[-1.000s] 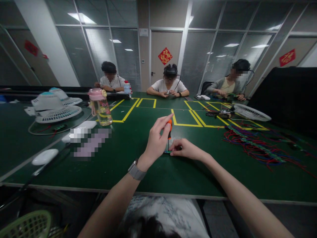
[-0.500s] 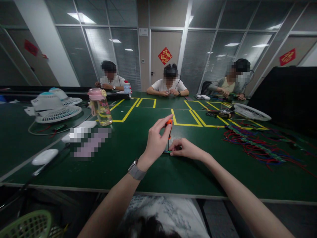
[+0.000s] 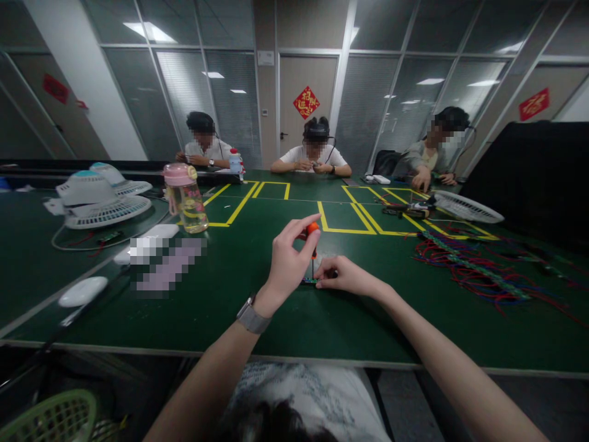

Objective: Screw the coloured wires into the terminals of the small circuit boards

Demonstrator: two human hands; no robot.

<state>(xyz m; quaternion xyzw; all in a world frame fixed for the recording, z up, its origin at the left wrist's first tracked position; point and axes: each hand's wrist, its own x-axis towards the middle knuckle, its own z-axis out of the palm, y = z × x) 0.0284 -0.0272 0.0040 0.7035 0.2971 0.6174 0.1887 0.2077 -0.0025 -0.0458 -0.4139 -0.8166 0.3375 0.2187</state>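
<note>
My left hand (image 3: pixel 292 250) grips the orange-and-black handle of a screwdriver (image 3: pixel 313 228) between thumb and fingers. The screwdriver stands upright, its thin shaft pointing down to a small green circuit board (image 3: pixel 310 282) on the table. My right hand (image 3: pixel 341 274) has its fingers closed on the right end of this board, resting low at the table top. A pale, whitish piece lies behind the shaft, partly covered by my hands, and I cannot make out what it is. The screwdriver's tip is too small to see clearly.
On the green table (image 3: pixel 230 344), a pink-lidded bottle (image 3: pixel 186 199) and white fan heads (image 3: pixel 108 209) stand at the left. Circuit boards with red and blue wires (image 3: pixel 473 264) lie at the right. Three people sit across the table. A green basket (image 3: pixel 50 417) is below, at lower left.
My left hand has shifted very slightly left and its grip on the screwdriver handle has changed a little. My right hand stays put. The person at right has moved a hand forward.
</note>
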